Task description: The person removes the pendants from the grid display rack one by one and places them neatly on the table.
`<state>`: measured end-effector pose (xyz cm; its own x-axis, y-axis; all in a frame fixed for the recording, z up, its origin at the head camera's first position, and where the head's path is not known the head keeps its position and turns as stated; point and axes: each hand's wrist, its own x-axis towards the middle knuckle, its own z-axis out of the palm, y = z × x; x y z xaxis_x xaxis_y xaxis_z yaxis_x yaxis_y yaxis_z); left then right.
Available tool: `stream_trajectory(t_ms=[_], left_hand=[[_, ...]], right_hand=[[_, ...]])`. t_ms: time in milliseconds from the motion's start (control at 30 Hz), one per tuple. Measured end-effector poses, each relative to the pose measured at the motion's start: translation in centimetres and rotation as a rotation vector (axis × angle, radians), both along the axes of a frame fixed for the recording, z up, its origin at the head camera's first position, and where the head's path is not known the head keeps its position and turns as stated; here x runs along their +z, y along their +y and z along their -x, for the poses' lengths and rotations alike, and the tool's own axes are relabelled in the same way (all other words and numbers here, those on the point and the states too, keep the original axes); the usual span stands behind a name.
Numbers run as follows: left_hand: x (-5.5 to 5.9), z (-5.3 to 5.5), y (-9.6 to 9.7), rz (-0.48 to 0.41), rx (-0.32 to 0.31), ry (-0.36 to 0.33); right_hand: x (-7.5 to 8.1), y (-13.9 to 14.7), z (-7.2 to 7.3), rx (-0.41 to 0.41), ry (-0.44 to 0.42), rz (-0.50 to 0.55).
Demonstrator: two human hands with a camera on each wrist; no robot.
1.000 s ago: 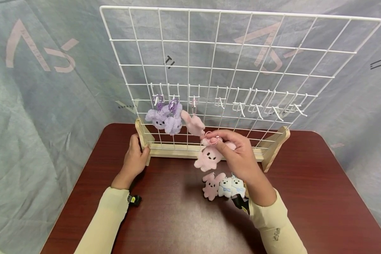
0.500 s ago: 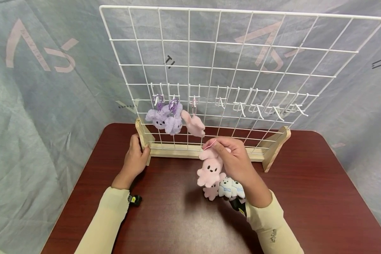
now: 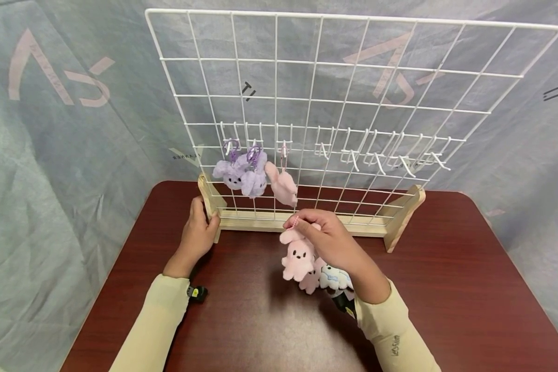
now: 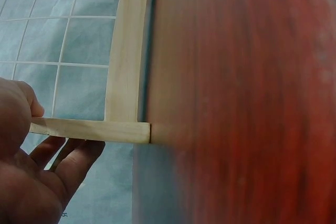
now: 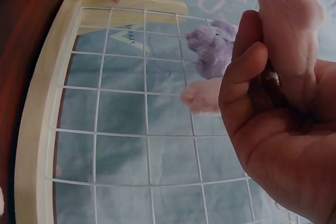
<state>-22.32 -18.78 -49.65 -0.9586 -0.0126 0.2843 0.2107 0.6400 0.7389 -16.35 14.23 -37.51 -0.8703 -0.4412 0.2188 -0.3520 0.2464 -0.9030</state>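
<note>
My right hand pinches the pink bead chain of a pink plush keychain, which hangs below the fingertips in front of the rack, its face toward me. In the right wrist view its pink body lies against the fingers. My left hand grips the left wooden foot of a white wire grid rack, thumb on one side and fingers on the other in the left wrist view. Another pink plush keychain hangs from a hook, beside two purple ones.
Several bare white hooks line the grid to the right. On the dark red table, a pink plush and white bear plushes lie partly hidden under my right hand. The right wooden foot stands beyond.
My right hand has moved down and a little left with the pink plush keychain, which now hangs lower and overlaps the pink one on the table. The left hand stays put.
</note>
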Motion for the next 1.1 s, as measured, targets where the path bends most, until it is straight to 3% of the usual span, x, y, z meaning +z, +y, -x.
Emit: stream_trajectory(t_ms=[567,800,1100], left_hand=[[-0.1,0.1,0.1,0.0,0.003,-0.001],[0.0,0.2,0.1,0.0,0.018,0.002],[0.0,0.1,0.0,0.005,0.003,0.013]], right_hand=[[-2.1,0.0,1.4,0.062,-0.056,-0.137],[-3.0,0.1,2.1,0.147,-0.076,-0.224],[-4.1,0.2,2.8,0.279,-0.115,-0.245]])
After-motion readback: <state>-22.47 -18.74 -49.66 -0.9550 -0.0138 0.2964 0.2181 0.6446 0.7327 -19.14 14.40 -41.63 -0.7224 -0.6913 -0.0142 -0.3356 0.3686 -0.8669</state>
